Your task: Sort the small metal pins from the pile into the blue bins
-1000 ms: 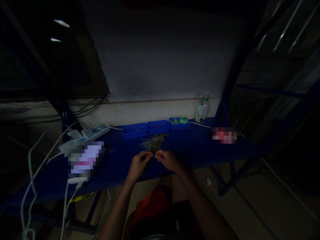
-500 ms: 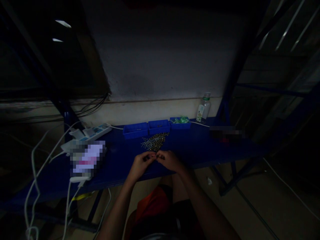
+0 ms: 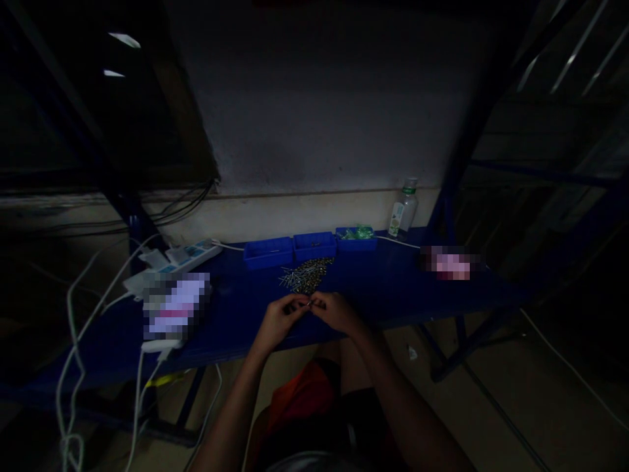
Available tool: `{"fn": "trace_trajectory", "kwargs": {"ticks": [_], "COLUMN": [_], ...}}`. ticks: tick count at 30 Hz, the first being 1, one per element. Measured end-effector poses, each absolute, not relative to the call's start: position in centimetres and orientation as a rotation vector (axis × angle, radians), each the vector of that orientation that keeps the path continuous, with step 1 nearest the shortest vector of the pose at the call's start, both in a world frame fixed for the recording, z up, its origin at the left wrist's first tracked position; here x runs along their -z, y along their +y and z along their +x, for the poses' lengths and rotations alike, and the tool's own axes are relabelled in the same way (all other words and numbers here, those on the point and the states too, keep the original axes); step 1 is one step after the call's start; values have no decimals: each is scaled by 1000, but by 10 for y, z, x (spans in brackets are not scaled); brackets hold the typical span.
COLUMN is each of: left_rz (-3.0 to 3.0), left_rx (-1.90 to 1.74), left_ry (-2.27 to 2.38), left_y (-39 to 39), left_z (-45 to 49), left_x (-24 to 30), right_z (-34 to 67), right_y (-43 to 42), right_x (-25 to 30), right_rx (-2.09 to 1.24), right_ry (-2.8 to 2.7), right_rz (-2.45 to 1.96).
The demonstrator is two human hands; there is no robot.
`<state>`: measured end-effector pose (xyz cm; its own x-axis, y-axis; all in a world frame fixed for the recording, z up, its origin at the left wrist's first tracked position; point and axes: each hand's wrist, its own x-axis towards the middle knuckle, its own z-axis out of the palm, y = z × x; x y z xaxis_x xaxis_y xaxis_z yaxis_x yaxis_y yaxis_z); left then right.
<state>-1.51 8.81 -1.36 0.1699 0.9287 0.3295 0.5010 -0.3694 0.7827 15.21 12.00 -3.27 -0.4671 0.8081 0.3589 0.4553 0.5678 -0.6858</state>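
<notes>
My left hand [image 3: 282,319] and my right hand [image 3: 335,311] meet fingertip to fingertip above the near part of the blue table. Both are closed in a pinch around a small shiny metal piece [image 3: 309,303]; its exact kind is too small and dark to make out. Just beyond my fingers lies a pile of small metal parts [image 3: 307,274], with thin silvery pins or screws on its left side and rounder brass-coloured pieces on its right.
Behind the pile stand a left blue bin [image 3: 268,259], a middle blue bin [image 3: 314,253] and a right blue bin [image 3: 356,244] holding green plastic. A clear bottle [image 3: 405,213] is at the back right. On the left are a power strip [image 3: 171,265], white cables [image 3: 73,354] and a blurred-out object [image 3: 179,308].
My hands stay together, with slight finger movement; the metal piece between them now shows more clearly. The view has shifted a little. A blurred object at the right now looks bright pink.
</notes>
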Motion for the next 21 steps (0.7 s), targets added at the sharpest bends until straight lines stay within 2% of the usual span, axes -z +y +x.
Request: {"fn": "trace_trajectory", "kwargs": {"ticks": [10, 17, 21], "left_rz": [1932, 2131, 2178], "left_rx": [-1155, -877, -858], "left_ry": [1461, 1456, 1463], "left_y": [97, 102, 102], "left_z": [-21, -19, -18], "left_x": [24, 28, 27], "right_z": [152, 152, 152], "right_y": [121, 121, 121], "right_x": [36, 32, 34], "right_rx": [-668, -743, -736], "right_ry": [-2008, -1975, -1976], "right_rz": [-993, -925, -928]}}
